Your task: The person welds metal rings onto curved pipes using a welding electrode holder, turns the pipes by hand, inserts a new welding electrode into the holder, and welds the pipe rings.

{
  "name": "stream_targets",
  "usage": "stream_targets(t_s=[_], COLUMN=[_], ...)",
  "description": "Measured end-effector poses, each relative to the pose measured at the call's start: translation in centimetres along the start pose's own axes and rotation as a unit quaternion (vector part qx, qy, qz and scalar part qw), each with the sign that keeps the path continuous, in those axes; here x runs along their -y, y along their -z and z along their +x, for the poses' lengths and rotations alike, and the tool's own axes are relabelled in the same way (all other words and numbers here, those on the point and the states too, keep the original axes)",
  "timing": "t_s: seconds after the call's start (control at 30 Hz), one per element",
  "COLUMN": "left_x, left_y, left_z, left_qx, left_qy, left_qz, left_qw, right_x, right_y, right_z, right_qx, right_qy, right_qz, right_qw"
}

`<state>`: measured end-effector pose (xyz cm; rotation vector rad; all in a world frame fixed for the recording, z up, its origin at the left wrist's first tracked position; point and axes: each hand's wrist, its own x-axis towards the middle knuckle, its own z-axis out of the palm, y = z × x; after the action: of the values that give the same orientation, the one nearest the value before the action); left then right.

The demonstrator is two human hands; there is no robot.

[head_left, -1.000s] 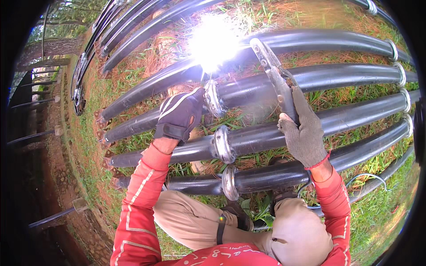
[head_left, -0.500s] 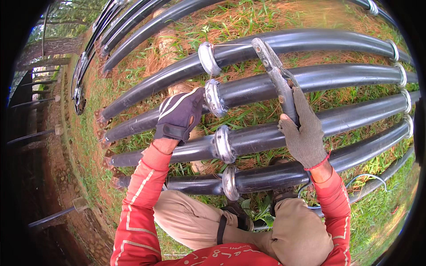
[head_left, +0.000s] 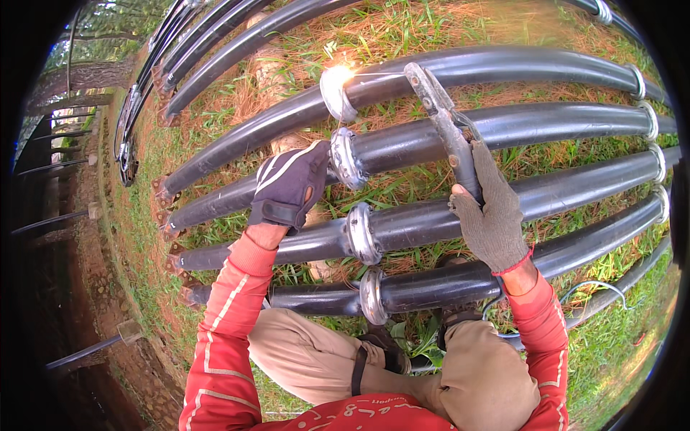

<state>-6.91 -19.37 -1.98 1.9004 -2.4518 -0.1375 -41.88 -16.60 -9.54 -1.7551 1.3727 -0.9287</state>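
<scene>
My right hand (head_left: 492, 215), in a grey knit glove, grips a worn welding electrode holder (head_left: 445, 126). From the holder's far end a thin welding rod (head_left: 381, 73) points left to a metal ring (head_left: 334, 97) around a black pipe (head_left: 496, 66). A bright arc (head_left: 339, 75) with sparks burns at the top of that ring. My left hand (head_left: 291, 183), in a dark glove with white stripes, is closed over the second pipe (head_left: 417, 147), right beside its silvery ring (head_left: 348, 159). Its fingertips are hidden, and what it holds cannot be made out.
Two nearer pipes (head_left: 460, 215) also carry rings (head_left: 364, 233). White bands (head_left: 660, 164) circle the pipes at the right, and rusty flanges (head_left: 164, 190) end them at the left. A log (head_left: 267, 79) lies beneath. More pipes (head_left: 237, 50) lie at the far left on grass.
A bright arc with sparks has appeared where the rod meets the far ring. The electrode holder has shifted very slightly left. My left hand has stayed in place.
</scene>
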Motion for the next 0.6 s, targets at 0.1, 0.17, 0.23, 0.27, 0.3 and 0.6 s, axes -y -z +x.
stream_targets(t_s=[0.1, 0.17, 0.23, 0.27, 0.3, 0.6], left_x=[0.1, 0.1, 0.1, 0.1, 0.0, 0.1], left_y=[-0.1, -0.1, 0.2, 0.4, 0.3, -0.4], left_z=[-0.1, -0.1, 0.1, 0.1, 0.1, -0.1], left_qx=[-0.001, 0.005, 0.012, 0.019, 0.019, -0.029], left_qy=[0.002, 0.010, 0.002, -0.007, -0.007, 0.010], left_qz=[-0.006, -0.012, 0.001, 0.014, 0.014, -0.008], left_qw=[1.000, 1.000, 1.000, 1.000, 1.000, 0.999], right_x=[0.0, 0.1, 0.3, 0.5, 0.7, -0.5], right_y=[0.0, -0.1, -0.2, -0.3, -0.6, 0.0], right_z=[-0.1, 0.0, 0.1, 0.1, 0.0, -0.1], right_qx=[-0.004, 0.000, -0.001, -0.005, -0.014, -0.008], right_qy=[0.009, 0.002, -0.019, -0.028, -0.037, 0.004], right_qz=[-0.007, -0.006, 0.053, 0.095, 0.160, 0.012], right_qw=[1.000, 1.000, 0.998, 0.995, 0.986, 1.000])
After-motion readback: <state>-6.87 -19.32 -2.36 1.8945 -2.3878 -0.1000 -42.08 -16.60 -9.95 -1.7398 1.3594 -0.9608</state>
